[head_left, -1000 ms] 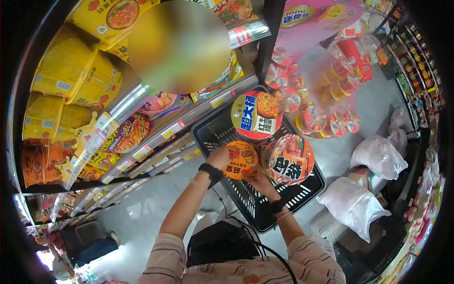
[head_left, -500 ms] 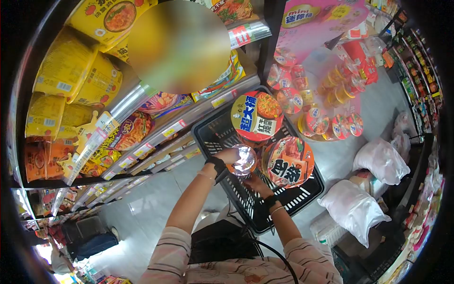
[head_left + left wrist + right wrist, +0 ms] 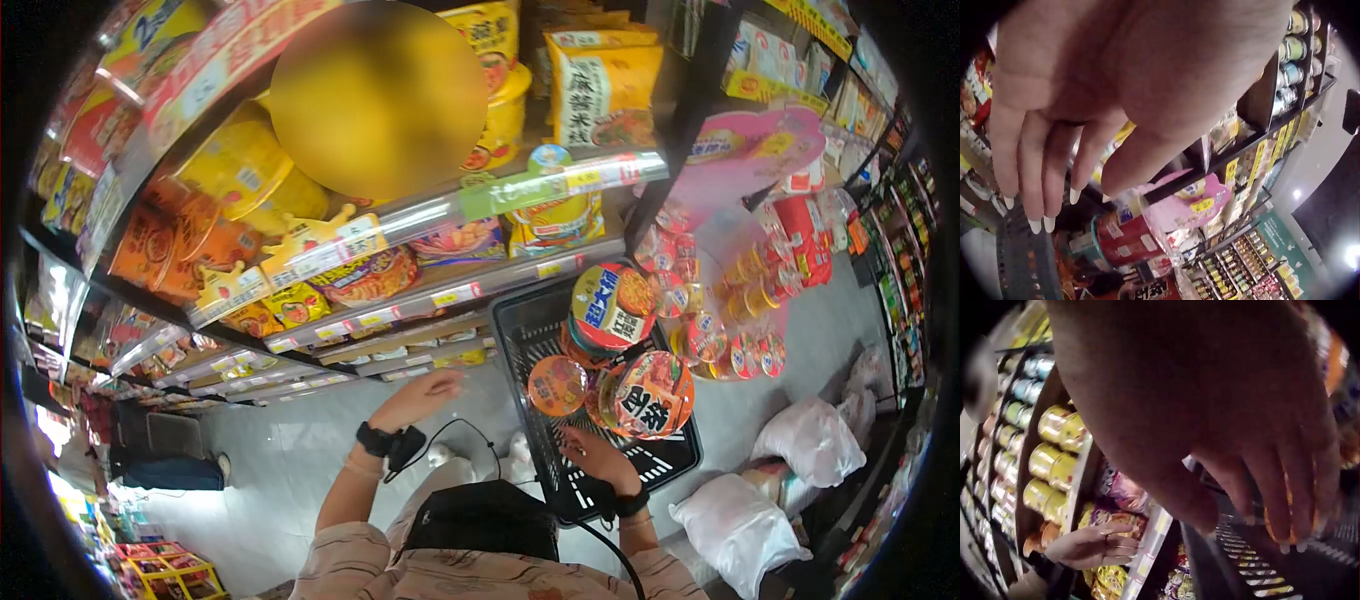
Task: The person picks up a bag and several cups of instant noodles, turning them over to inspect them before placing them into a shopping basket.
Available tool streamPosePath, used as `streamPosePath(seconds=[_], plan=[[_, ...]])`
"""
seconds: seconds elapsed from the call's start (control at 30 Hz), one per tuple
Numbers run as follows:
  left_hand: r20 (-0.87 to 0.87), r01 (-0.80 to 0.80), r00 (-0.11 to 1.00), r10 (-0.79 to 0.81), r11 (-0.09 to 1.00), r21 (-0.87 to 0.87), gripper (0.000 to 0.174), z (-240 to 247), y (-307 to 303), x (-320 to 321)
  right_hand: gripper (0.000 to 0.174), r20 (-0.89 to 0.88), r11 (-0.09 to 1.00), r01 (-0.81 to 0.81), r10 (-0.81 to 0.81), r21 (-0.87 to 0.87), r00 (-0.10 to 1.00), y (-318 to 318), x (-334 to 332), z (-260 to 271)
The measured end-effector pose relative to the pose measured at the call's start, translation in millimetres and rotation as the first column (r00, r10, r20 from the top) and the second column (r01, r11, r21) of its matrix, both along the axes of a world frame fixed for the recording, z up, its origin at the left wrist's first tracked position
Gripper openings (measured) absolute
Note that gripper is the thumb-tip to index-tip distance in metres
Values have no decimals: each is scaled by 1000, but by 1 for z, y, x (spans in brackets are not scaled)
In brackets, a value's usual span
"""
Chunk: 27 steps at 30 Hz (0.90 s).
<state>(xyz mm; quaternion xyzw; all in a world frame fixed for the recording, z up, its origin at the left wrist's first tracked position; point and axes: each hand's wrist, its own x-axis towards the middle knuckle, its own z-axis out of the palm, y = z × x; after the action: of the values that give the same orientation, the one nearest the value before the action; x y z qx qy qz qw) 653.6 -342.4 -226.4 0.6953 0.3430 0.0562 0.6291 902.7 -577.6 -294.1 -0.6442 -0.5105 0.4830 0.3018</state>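
Note:
A black shopping basket [image 3: 512, 372] holds an instant-noodle tub with a blue and green lid [image 3: 614, 303], another with a red and white lid [image 3: 655, 398], and a smaller orange noodle cup [image 3: 556, 386]. My left hand [image 3: 418, 398] hovers left of the basket, holding nothing, its fingers extended toward the shelf. In the left wrist view, its straight fingers [image 3: 1034, 162] hang in front of the basket's rim. My right hand [image 3: 597, 457] is over the basket's near part, just below the orange cup, fingers relaxed. Its fingertips overlap something orange in the right wrist view.
Shelves [image 3: 440, 300] of packaged noodles and yellow tubs line the left and front. A pink display [image 3: 750, 150] with small cups stands beyond the basket. White plastic bags [image 3: 745, 535] lie on the floor at right. A cable [image 3: 440, 430] loops near my left wrist.
The orange cup, earlier between both hands and turned foil side up, now sits released in the basket. My left hand has moved left out of the basket. The head view has shifted.

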Motion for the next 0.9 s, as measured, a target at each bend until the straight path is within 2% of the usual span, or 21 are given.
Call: streamPosePath(seconds=[0.07, 0.17, 0.23, 0.3, 0.37, 0.4, 0.47, 0.5, 0.57, 0.6, 0.67, 0.73, 0.77, 0.8, 0.9], plan=[[40, -112, 993, 110, 992, 51, 30, 22, 10, -31, 40, 163, 988, -38, 13, 151, 986, 5, -11, 40], [120, -326, 945, 305, 912, 247, 32, 59, 36, -73, 39, 109, 983, -87, 70, 163, 992, 23, -26, 108], [331, -489, 856, 396, 829, 272, 31, 94, 52, -91, 39, 375, 918, -178, 35, 355, 926, 42, -42, 149], [444, -611, 782, 437, 677, 410, 33, 134, 67, -107, 40, 412, 898, -230, 60, 376, 909, 61, -58, 185], [645, -701, 661, 383, 621, 350, 35, 163, 90, -117, 44, 445, 843, -335, 129, 422, 886, 78, -79, 229], [665, -646, 690, 286, 659, 386, 39, 178, 101, -126, 45, 451, 814, -373, 156, 445, 879, 86, -90, 243], [719, -660, 647, 256, 661, 358, 41, 199, 119, -133, 47, 425, 765, -461, 270, 450, 864, 106, -111, 268], [746, -666, 622, 239, 663, 342, 43, 209, 128, -134, 48, 397, 740, -446, 261, 504, 880, 119, -122, 275], [741, -625, 647, 176, 680, 384, 50, 223, 148, -134, 49, 338, 687, -412, 249, 599, 908, 145, -143, 288], [739, -617, 651, 175, 689, 380, 52, 228, 159, -133, 51, 273, 737, -385, 275, 556, 922, 161, -150, 298], [739, -602, 644, 195, 726, 333, 58, 236, 178, -128, 54, 363, 663, -332, 96, 671, 927, 202, -162, 308], [803, -540, 568, 182, 819, 196, 60, 232, 202, -123, 60, 58, 640, -84, 61, 764, 996, 252, -176, 310], [830, -497, 528, 181, 858, 130, 62, 233, 212, -121, 62, 124, 587, -76, -43, 806, 991, 280, -179, 306], [831, -442, 542, 122, 883, 158, 60, 239, 217, -118, 64, 180, 531, -72, -153, 844, 972, 305, -181, 303], [818, -423, 562, 124, 893, 156, 60, 248, 219, -115, 71, 157, 426, -37, -252, 904, 955, 353, -193, 310]])
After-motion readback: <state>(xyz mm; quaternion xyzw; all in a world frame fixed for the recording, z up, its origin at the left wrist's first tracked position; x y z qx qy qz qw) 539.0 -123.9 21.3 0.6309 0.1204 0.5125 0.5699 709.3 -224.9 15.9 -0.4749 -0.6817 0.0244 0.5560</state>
